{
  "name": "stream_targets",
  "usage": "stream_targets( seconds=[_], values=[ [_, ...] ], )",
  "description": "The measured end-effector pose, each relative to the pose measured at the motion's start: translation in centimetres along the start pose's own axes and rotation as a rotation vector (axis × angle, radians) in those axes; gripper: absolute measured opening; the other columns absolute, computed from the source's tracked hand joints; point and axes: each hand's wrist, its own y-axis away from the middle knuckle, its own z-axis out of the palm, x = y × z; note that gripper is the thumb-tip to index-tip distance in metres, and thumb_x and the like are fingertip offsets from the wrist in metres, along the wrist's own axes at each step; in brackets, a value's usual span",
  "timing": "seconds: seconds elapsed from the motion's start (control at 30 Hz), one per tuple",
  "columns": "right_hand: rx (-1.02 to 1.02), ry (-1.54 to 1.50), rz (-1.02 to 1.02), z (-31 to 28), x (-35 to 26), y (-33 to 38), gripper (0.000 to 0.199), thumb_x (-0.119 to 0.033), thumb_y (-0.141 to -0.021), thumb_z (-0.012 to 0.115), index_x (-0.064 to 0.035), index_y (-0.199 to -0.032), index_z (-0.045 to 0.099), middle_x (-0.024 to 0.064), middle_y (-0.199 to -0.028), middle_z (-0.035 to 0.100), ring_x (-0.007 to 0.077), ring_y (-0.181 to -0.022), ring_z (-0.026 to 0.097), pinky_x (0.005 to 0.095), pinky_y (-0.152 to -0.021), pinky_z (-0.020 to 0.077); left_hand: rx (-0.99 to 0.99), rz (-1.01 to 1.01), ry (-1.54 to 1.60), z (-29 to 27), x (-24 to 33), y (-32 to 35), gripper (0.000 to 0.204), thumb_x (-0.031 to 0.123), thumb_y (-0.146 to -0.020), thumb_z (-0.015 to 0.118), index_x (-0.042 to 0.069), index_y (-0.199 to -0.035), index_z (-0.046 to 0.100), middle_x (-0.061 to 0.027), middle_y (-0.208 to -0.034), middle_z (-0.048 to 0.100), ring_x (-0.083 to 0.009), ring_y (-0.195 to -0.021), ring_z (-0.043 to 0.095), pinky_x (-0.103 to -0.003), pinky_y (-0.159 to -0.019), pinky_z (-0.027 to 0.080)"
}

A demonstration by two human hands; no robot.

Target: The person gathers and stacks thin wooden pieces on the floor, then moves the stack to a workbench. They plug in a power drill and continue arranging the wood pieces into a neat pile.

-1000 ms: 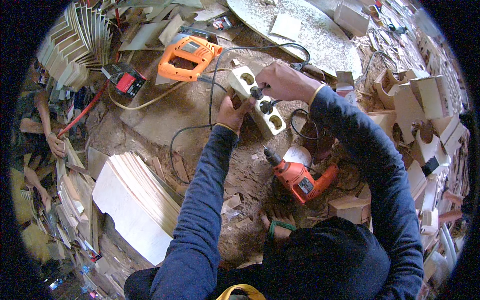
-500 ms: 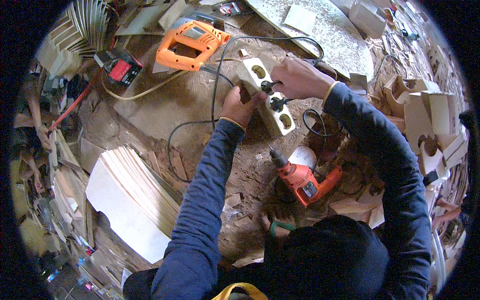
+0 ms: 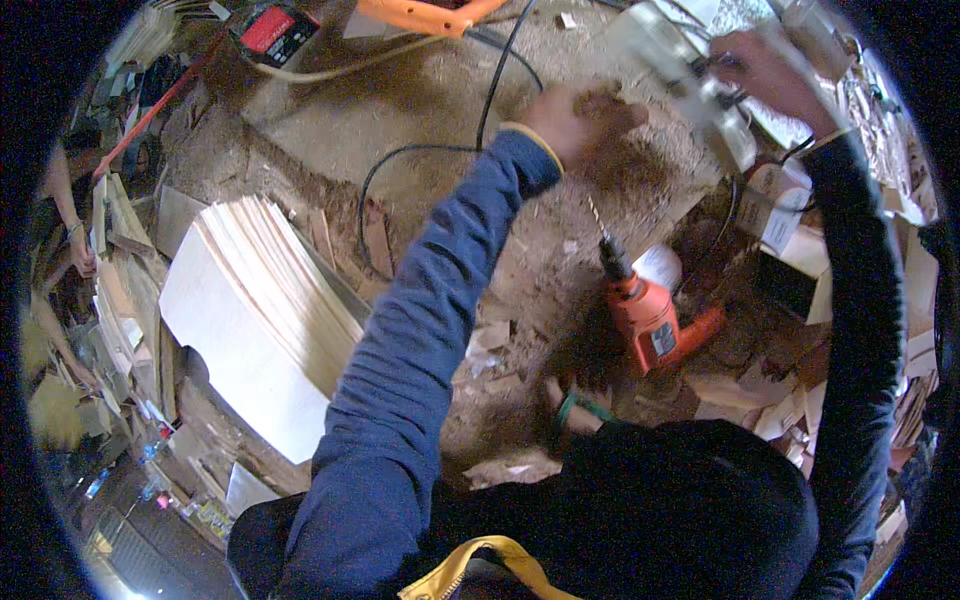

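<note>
Reaching far out over the dusty floor, the person has both arms stretched toward a long white plug strip [image 3: 690,85]. It lies at the far edge of the sawdust patch, up near the top right, blurred in the picture. The right hand [image 3: 765,70] is on its far end, fingers curled around something dark there. It may be a plug, but the blur hides it, so I cannot tell how tight the pinch is. The left hand [image 3: 570,120] sits just beside the near end of the strip with the fingers bent in loosely, holding nothing that I can see.

A black cord [image 3: 430,150] loops across the sawdust under the left arm and runs up toward an orange tool [image 3: 425,12] at the top edge. An orange drill [image 3: 645,305] lies flat on the floor near the person's knees, its bit pointing up toward the strip. It looks close enough to grab.

To the left, a fat stack of thin pale boards [image 3: 260,310] leans like a fan. A red box [image 3: 275,30] sits at the top left.

Another person's arm [image 3: 60,200] shows at the far left edge, well apart.
</note>
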Motion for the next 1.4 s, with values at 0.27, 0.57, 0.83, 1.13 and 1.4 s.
stream_targets(
  seconds=[0.27, 0.57, 0.83, 1.13, 1.4],
  values=[
    [0.347, 0.21, 0.17, -2.6, 0.6, 1.3, 0.049, -0.015, -0.086, 0.072, -0.0099, -0.133, 0.061, 0.0162, -0.119, 0.064, 0.0334, -0.117, 0.059, 0.0464, -0.102, 0.0451, 0.039, -0.155, -0.474, -12.8, 14.6, 3.8, 0.073, 0.048, -0.091, 0.075, -0.002, -0.139, 0.055, -0.019, -0.121, 0.069, -0.0214, -0.098, 0.069, -0.03, -0.079, 0.057],
    [0.347, -0.005, -0.442, -0.7, -14.8, 2.5, 0.044, -0.017, -0.087, 0.077, -0.0077, -0.128, 0.066, 0.0146, -0.123, 0.067, 0.0302, -0.108, 0.065, 0.0403, -0.096, 0.0513, 0.076, -0.127, -1.447, -26.8, 19.3, 22.3, 0.074, 0.051, -0.087, 0.072, -0.001, -0.138, 0.057, -0.0266, -0.131, 0.063, -0.0389, -0.123, 0.061, -0.042, -0.108, 0.045],
    [-0.469, -0.251, -0.632, -7.7, -31.1, -0.2, 0.043, -0.027, -0.091, 0.07, -0.0012, -0.125, 0.064, 0.0181, -0.105, 0.068, 0.0345, -0.101, 0.066, 0.0446, -0.092, 0.051, 0.777, -0.527, -1.007, -28.1, 11.0, 41.5, 0.099, 0.052, -0.088, 0.075, -0.008, -0.153, 0.03, -0.0334, -0.146, 0.047, -0.0402, -0.138, 0.048, -0.042, -0.115, 0.038],
    [0.08, -0.881, -0.388, 4.8, -53.6, -4.6, 0.063, -0.039, -0.101, 0.057, 0.0034, -0.146, 0.043, 0.029, -0.129, 0.057, 0.0437, -0.124, 0.055, 0.0474, -0.108, 0.0437, 1.026, -0.633, -0.881, -20.5, 5.3, 48.8, 0.063, 0.042, -0.095, 0.069, -0.004, -0.135, 0.053, -0.0291, -0.129, 0.058, -0.0301, -0.111, 0.061, -0.037, -0.096, 0.048],
    [0.269, 0.146, -0.513, 4.5, -37.5, -7.8, 0.074, -0.008, -0.078, 0.064, -0.0005, -0.148, 0.041, 0.0235, -0.132, 0.057, 0.038, -0.12, 0.059, 0.0471, -0.105, 0.045, 1.218, -0.504, -0.195, -21.2, 1.8, 49.8, 0.039, 0.032, -0.098, 0.067, -0.003, -0.114, 0.064, -0.0117, -0.103, 0.069, -0.0173, -0.092, 0.063, -0.033, -0.086, 0.051]
  ],
)
